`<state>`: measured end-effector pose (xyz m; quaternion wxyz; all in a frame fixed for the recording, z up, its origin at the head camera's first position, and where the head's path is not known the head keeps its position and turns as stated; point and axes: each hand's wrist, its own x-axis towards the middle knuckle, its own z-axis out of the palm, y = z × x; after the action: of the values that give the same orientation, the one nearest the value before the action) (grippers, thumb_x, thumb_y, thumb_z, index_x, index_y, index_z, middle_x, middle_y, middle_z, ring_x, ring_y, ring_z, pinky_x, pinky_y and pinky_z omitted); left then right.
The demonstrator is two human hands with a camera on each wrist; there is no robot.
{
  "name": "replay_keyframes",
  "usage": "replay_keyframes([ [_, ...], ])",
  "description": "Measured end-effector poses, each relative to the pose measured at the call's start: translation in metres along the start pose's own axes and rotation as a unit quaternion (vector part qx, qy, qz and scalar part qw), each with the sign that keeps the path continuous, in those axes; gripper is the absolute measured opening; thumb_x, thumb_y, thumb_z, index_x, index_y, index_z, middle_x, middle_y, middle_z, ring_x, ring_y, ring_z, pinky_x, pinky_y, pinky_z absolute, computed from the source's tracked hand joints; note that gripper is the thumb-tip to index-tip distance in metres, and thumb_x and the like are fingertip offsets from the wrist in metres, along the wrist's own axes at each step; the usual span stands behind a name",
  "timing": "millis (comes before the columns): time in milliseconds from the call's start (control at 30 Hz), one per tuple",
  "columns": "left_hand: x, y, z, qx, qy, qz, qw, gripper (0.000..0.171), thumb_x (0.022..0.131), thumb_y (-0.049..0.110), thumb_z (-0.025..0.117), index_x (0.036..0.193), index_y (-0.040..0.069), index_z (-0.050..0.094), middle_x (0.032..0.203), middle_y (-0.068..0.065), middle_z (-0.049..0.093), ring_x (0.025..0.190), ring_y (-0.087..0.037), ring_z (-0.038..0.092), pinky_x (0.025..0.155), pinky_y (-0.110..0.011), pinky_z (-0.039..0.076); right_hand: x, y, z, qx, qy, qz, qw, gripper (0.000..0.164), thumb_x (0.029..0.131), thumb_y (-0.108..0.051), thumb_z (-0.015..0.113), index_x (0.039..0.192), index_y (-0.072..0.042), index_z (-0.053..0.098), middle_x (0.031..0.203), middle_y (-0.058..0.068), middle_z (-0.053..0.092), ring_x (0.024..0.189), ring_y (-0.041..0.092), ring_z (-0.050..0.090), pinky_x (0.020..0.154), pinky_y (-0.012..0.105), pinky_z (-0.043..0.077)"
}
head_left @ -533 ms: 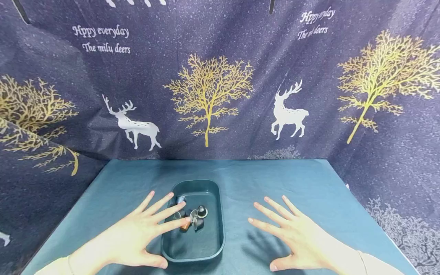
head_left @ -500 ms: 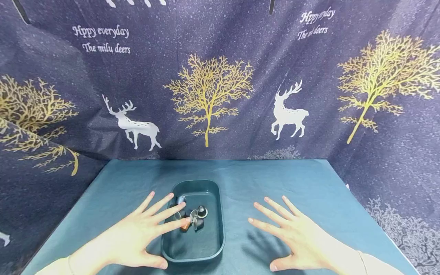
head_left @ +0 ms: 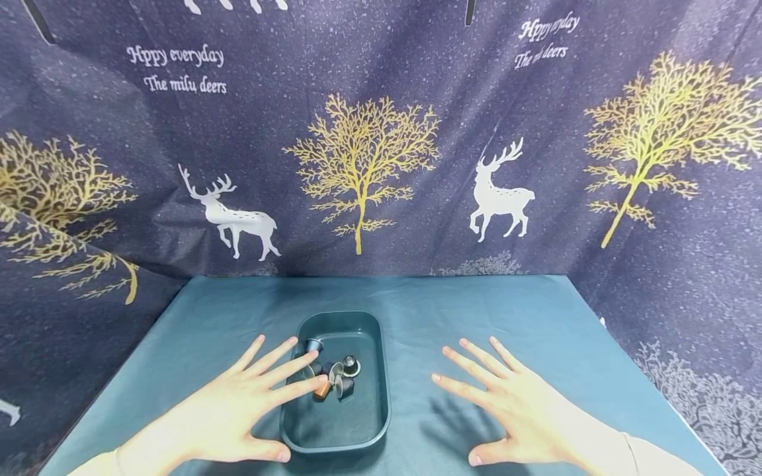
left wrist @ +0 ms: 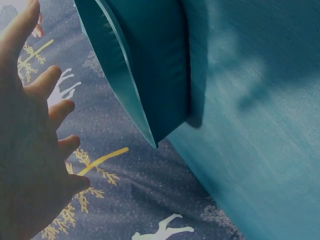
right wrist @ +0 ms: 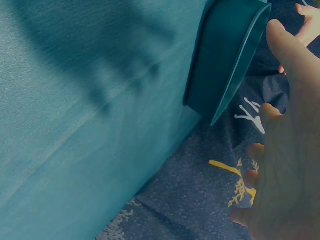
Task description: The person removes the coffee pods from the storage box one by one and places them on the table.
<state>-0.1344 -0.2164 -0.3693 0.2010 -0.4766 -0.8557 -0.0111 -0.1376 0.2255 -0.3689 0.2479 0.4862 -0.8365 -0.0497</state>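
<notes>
Hovering, left hand [head_left: 241, 404] by tray's [head_left: 342, 426] left rim, right hand [head_left: 516, 404] over bench [head_left: 423, 317]; all fingers spread, holding nothing. Pods [head_left: 344, 387] lie jumbled inside tray. Should be light, slick, prone to rolling, easily dented: pinch gently around side walls.

A teal table [head_left: 417, 304], seemingly cloth-covered, carries 1 dark teal tray [head_left: 357, 420], left of its middle.
</notes>
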Motion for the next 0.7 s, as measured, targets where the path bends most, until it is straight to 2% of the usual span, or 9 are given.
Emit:
replay_keyframes([
  [167,-0.001,-0.002,0.000,0.002,0.000,-0.019,0.9998,0.089,0.078,0.073,0.064,0.153,0.031,0.038,0.162,-0.001,0.031,0.157,-0.017,0.002,0.121,-0.036,-0.021,0.002,0.001,-0.002,0.001,-0.011,0.009,1.000,0.094,0.078,-0.083,0.051,0.153,-0.027,0.039,0.160,0.006,0.034,0.156,0.021,0.011,0.125,0.042,-0.012],
  [267,-0.001,-0.002,-0.002,0.004,-0.001,-0.034,0.9994,0.088,0.079,0.073,0.063,0.153,0.032,0.038,0.162,0.001,0.030,0.157,-0.015,0.002,0.121,-0.035,-0.022,0.004,0.002,-0.004,0.000,-0.012,0.015,1.000,0.093,0.079,-0.084,0.048,0.153,-0.028,0.039,0.160,0.005,0.034,0.154,0.024,0.018,0.125,0.041,-0.013],
  [400,0.000,-0.002,-0.006,-0.001,-0.004,-0.059,0.9983,0.087,0.080,0.072,0.062,0.154,0.034,0.035,0.163,0.003,0.029,0.156,-0.012,0.001,0.121,-0.032,-0.022,0.007,0.004,-0.004,0.003,-0.008,0.017,1.000,0.093,0.080,-0.083,0.049,0.153,-0.027,0.039,0.160,0.005,0.035,0.148,0.028,0.030,0.125,0.040,-0.013],
  [700,-0.005,-0.002,-0.008,-0.036,-0.027,-0.124,0.9913,0.086,0.082,0.071,0.061,0.155,0.038,0.029,0.165,0.005,0.022,0.156,-0.017,0.007,0.118,-0.025,-0.023,0.013,0.007,0.000,0.020,-0.010,0.014,1.000,0.092,0.081,-0.081,0.051,0.153,-0.026,0.038,0.160,0.005,0.034,0.145,0.030,0.035,0.125,0.038,-0.013],
])
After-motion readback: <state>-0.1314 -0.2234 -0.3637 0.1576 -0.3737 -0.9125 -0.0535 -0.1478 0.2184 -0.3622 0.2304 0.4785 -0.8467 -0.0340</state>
